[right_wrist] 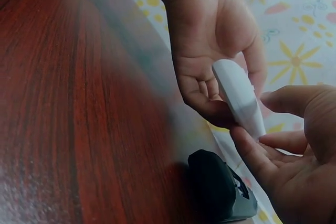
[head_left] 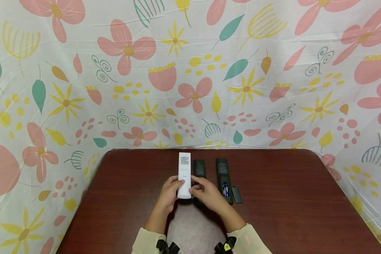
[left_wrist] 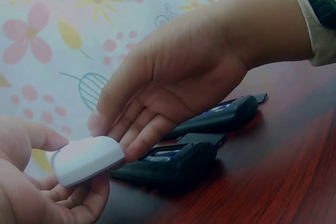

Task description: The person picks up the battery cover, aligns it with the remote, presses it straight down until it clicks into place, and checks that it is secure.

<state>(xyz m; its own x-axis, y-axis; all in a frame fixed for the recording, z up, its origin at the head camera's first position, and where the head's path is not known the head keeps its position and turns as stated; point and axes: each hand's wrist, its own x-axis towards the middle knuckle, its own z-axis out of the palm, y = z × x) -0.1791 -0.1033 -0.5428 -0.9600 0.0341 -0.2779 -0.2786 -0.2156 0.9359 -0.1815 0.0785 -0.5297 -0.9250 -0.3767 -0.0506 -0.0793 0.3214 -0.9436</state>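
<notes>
A white remote control (head_left: 185,173) is held back side up, its printed label toward the far end. My left hand (head_left: 169,194) grips its left side, thumb on top and fingers beneath. With thumb and fingers, my right hand (head_left: 207,194) pinches the lower right edge. Just right of the white remote lies a black remote (head_left: 199,167), partly hidden by my right hand; batteries show in its uncovered compartment (left_wrist: 160,156) in the left wrist view. Farther right is a longer black remote (head_left: 222,169) with batteries (head_left: 225,189) exposed. Beside it rests a dark battery cover (head_left: 237,194).
The remotes are near the far middle of a dark red-brown wooden table (head_left: 282,197). A white cloth with flower prints (head_left: 193,70) hangs behind the table and along both sides.
</notes>
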